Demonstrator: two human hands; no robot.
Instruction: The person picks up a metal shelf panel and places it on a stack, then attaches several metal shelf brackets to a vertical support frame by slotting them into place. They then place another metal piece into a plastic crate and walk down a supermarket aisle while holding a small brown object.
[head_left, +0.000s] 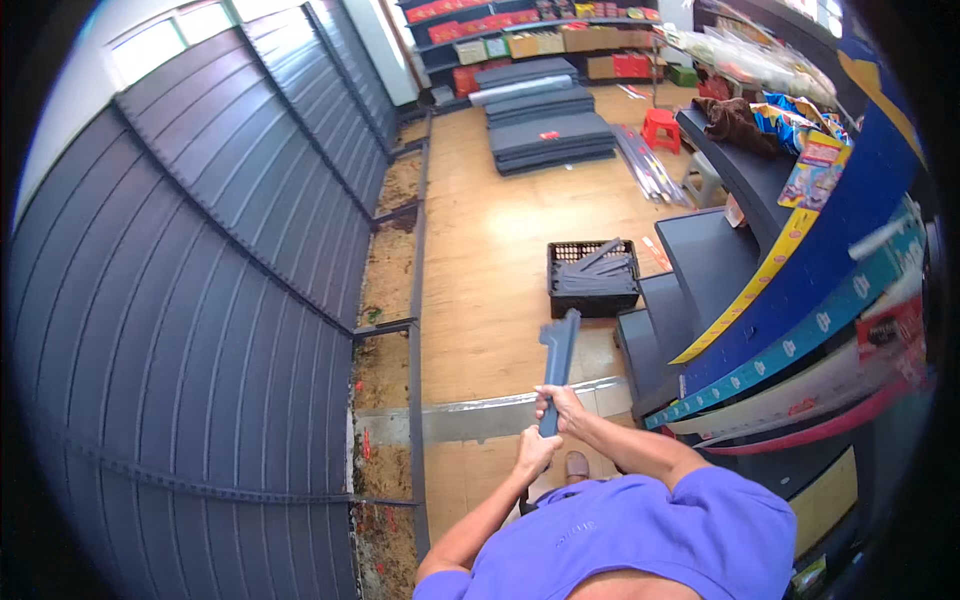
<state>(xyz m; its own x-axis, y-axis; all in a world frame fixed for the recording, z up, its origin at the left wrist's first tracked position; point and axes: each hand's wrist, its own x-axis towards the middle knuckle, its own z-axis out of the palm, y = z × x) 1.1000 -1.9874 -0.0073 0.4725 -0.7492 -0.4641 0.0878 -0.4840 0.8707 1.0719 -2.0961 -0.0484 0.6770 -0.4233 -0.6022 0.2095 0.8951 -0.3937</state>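
Holding a grey metal bracket (557, 358) in front of my chest, I see its long axis running almost straight away from me, near end in my hands, far notched end pointing toward the black crate (593, 277) on the wooden floor (480, 250). My right hand (560, 405) is the farther one, fingers wrapped round the bracket's near end from the right. My left hand (535, 450) sits just below it, nearer my body, closed about the very bottom as far as I can tell. Both forearms rise from the lower edge, elbows bent. The grey panel wall (200, 300) stands left; grey shelves (700, 260) stand right.
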